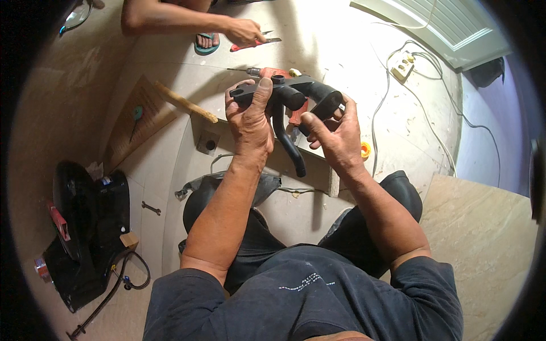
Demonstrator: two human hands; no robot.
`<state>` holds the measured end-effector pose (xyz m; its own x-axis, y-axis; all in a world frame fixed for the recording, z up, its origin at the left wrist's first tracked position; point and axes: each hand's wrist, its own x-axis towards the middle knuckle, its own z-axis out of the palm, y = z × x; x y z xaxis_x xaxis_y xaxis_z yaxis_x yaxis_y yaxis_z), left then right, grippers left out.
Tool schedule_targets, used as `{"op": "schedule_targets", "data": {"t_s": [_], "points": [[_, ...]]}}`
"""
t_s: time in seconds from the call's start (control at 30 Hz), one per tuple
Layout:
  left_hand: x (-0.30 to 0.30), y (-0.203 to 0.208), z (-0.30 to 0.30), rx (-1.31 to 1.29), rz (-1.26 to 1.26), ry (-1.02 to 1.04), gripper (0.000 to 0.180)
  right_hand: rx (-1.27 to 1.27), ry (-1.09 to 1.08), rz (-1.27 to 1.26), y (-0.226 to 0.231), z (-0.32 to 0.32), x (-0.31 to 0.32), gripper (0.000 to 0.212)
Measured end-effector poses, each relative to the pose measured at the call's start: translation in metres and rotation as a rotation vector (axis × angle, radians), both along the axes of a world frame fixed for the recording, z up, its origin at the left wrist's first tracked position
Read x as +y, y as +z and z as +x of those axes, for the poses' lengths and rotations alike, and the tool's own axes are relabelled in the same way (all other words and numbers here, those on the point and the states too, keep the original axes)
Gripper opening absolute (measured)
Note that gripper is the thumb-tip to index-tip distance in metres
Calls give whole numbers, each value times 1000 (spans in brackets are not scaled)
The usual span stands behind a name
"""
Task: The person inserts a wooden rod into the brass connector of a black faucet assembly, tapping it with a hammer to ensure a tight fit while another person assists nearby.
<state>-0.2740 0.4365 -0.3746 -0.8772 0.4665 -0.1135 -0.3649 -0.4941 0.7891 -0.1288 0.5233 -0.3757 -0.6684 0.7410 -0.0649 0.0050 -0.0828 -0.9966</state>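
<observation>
Head view: the left hand has fingers clamped on the black pipe fitting; the right hand's grip I cannot tell. Loosened support could drop it onto the drill.

Drill blocks L hand fwd; open flr on R, twd pwr strip.

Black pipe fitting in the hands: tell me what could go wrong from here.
The black pipe fitting could slip: the left hand grips it, but the right hand looks only loosely curled at its other side. If dropped, it might strike the red drill seen beneath it. Farther off, the co-worker's hand is at a red-handled tool, which could jab someone if sharp.
</observation>
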Motion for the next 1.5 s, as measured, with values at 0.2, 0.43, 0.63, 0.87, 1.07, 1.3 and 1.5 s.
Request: {"op": "schedule_targets", "data": {"t_s": [0.2,0.43,0.63,0.87,1.07,1.3,1.5], "points": [[-2,-6,-7,-19,45,-33,33,-92,31,308,7,7,4,81],[0,-1,-12,-52,41,-91,23,-99,70,824,2,13,25,80],[0,-9,-19,-81,6,-57,19,-196,61,419,9,17,13,82],[-3,-13,-17,-132,2,-2,26,-80,148,221,-3,13,-11,86],[-10,9,-26,-101,-16,-78,36,260,263,-668,5,19,17,76],[-14,21,-19,1,125,-403,44,153,321,-560,4,11,11,57],[-7,-5,-26,-116,-110,-340,50,208,246,-380,-3,6,11,44]]}}
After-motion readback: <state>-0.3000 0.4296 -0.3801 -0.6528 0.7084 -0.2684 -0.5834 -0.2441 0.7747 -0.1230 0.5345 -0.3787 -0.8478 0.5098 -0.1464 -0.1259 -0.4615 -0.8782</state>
